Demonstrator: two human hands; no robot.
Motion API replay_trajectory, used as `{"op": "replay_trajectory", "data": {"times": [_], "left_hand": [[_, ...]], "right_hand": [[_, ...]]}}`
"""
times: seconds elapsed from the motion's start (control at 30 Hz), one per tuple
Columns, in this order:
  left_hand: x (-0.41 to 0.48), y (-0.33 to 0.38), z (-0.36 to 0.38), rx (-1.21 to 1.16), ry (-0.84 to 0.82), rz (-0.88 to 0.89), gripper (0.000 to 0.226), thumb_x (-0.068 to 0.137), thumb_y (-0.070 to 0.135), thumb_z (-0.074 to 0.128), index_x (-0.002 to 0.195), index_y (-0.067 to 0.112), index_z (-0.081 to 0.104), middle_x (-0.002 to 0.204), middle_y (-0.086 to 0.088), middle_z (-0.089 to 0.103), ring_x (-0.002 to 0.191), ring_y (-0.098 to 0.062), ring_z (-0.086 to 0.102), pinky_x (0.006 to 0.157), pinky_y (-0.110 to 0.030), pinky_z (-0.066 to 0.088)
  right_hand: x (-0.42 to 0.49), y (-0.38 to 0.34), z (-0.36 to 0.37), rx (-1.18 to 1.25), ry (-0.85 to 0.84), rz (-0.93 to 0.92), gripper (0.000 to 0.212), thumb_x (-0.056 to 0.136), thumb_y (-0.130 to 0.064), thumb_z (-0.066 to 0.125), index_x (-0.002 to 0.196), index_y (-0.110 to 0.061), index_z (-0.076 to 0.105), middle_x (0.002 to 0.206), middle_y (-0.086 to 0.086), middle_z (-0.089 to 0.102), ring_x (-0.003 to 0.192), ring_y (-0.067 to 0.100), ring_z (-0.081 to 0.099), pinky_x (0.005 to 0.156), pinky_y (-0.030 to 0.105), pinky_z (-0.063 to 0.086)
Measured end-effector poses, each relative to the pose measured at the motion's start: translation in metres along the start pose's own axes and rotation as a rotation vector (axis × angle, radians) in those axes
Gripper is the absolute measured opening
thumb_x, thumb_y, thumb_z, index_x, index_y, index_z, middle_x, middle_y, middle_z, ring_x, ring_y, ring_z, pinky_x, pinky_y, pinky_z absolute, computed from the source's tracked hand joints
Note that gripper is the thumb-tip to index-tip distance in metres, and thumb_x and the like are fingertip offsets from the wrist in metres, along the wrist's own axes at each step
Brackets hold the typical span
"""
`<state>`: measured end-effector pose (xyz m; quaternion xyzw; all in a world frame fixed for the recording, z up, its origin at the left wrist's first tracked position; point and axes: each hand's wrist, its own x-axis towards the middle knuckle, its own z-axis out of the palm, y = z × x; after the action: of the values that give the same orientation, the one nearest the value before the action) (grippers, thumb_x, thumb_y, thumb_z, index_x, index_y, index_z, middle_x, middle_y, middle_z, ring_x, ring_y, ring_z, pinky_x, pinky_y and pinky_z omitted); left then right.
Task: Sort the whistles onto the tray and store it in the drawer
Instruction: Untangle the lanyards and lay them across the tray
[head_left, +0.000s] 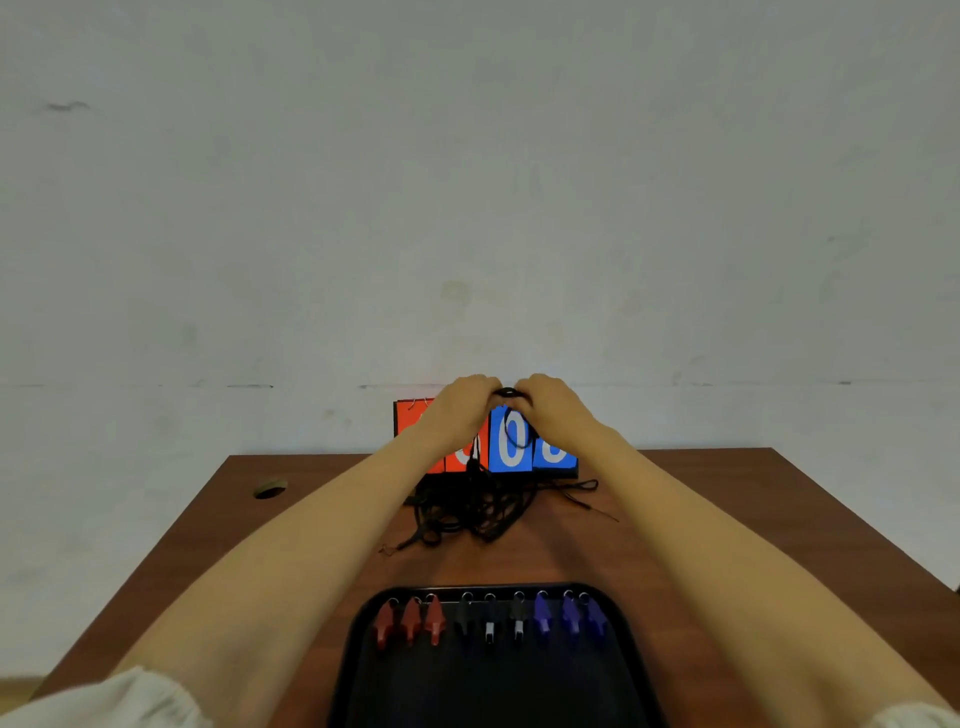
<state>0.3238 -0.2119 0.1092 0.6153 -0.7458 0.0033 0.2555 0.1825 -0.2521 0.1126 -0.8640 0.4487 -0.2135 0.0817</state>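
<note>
left hand (462, 408) and right hand (553, 408) each pinch 1 black lanyard (511, 393) stretched between them. 9 whistles (490, 623) lie in a row on the tray (493, 691), well nearer the body, rings pointing away.

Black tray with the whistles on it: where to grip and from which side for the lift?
Grip the tray by its raised left and right side rims, coming in from both sides at once, roughly mid-length. The whistles lie in a row across the far end, so that rim is crowded and a one-sided lift would probably tip them. Near rim is out of frame.
</note>
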Motion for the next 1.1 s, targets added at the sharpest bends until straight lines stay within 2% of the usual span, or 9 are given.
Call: {"op": "replay_trajectory", "data": {"times": [0.13,0.33,0.5,0.57,0.63,0.73,0.87,0.97,1.1], "left_hand": [[-0.009,-0.019,0.019,-0.011,-0.106,-0.161,0.022,0.099,0.019,0.041,0.096,0.004,0.058,0.069,0.001,0.046,0.061,-0.016,0.042,0.053,-0.024,0.032],[-0.029,-0.051,0.052,-0.115,-0.166,-0.312,0.026,0.097,0.021,0.047,0.113,0.005,0.059,0.099,-0.014,0.061,0.080,-0.025,0.053,0.068,-0.030,0.041],[-0.030,-0.058,0.061,-0.158,-0.079,-0.411,0.028,0.092,0.030,0.056,0.114,0.012,0.053,0.100,-0.006,0.062,0.082,-0.023,0.059,0.071,-0.033,0.049],[-0.028,-0.060,0.061,-0.245,-0.022,-0.437,0.030,0.091,0.032,0.059,0.107,0.008,0.058,0.087,-0.004,0.060,0.076,-0.022,0.057,0.071,-0.034,0.050],[-0.026,-0.058,0.058,-0.393,0.040,-0.427,0.029,0.089,0.029,0.062,0.104,0.005,0.059,0.079,0.001,0.054,0.076,-0.020,0.051,0.066,-0.027,0.043],[-0.018,-0.052,0.048,-0.598,0.096,-0.424,0.021,0.088,0.023,0.064,0.103,0.008,0.060,0.087,0.003,0.059,0.086,-0.016,0.054,0.075,-0.026,0.041],[-0.016,-0.050,0.044,-0.624,0.120,-0.500,0.010,0.090,0.019,0.059,0.098,0.012,0.058,0.085,0.000,0.060,0.077,-0.018,0.058,0.077,-0.034,0.052],[-0.019,-0.055,0.048,-0.520,0.088,-0.564,0.015,0.093,0.012,0.048,0.103,0.008,0.058,0.069,-0.007,0.063,0.058,-0.017,0.059,0.063,-0.029,0.051],[-0.022,-0.052,0.054,-0.789,0.047,-0.679,0.021,0.096,0.012,0.045,0.111,0.003,0.058,0.072,-0.008,0.067,0.061,-0.017,0.063,0.065,-0.027,0.053]], "right_hand": [[0.004,0.010,0.000,0.173,0.075,0.098,0.028,0.097,-0.012,0.041,0.093,0.002,0.064,0.081,0.010,0.054,0.064,0.019,0.045,0.052,0.023,0.032],[0.012,0.030,-0.004,0.511,0.170,0.298,0.025,0.094,-0.009,0.044,0.089,0.003,0.066,0.075,0.009,0.059,0.063,0.020,0.050,0.065,0.033,0.048],[0.014,0.043,0.006,0.776,0.183,0.419,0.023,0.094,-0.008,0.044,0.077,-0.006,0.060,0.066,0.004,0.056,0.054,0.015,0.049,0.047,0.017,0.047],[0.015,0.049,0.011,0.743,0.164,0.454,0.025,0.094,-0.010,0.044,0.073,-0.007,0.057,0.068,0.007,0.057,0.055,0.017,0.050,0.055,0.025,0.049],[0.016,0.056,0.017,0.494,0.066,0.447,0.023,0.094,-0.013,0.045,0.079,0.000,0.058,0.074,0.012,0.059,0.059,0.020,0.050,0.064,0.034,0.051],[0.013,0.062,0.028,0.271,-0.058,0.433,0.023,0.094,-0.013,0.044,0.092,0.004,0.060,0.083,0.014,0.060,0.065,0.022,0.050,0.057,0.027,0.043],[0.010,0.064,0.031,0.648,-0.010,0.500,0.024,0.096,-0.014,0.045,0.078,-0.006,0.058,0.075,0.008,0.059,0.059,0.018,0.052,0.058,0.026,0.046],[0.012,0.058,0.024,0.773,0.058,0.474,0.027,0.097,-0.014,0.044,0.072,-0.011,0.056,0.067,0.005,0.057,0.054,0.015,0.050,0.052,0.022,0.048],[0.018,0.048,0.015,0.852,0.119,0.436,0.026,0.095,-0.009,0.042,0.074,-0.010,0.055,0.067,0.005,0.056,0.053,0.014,0.049,0.046,0.018,0.047]]}}
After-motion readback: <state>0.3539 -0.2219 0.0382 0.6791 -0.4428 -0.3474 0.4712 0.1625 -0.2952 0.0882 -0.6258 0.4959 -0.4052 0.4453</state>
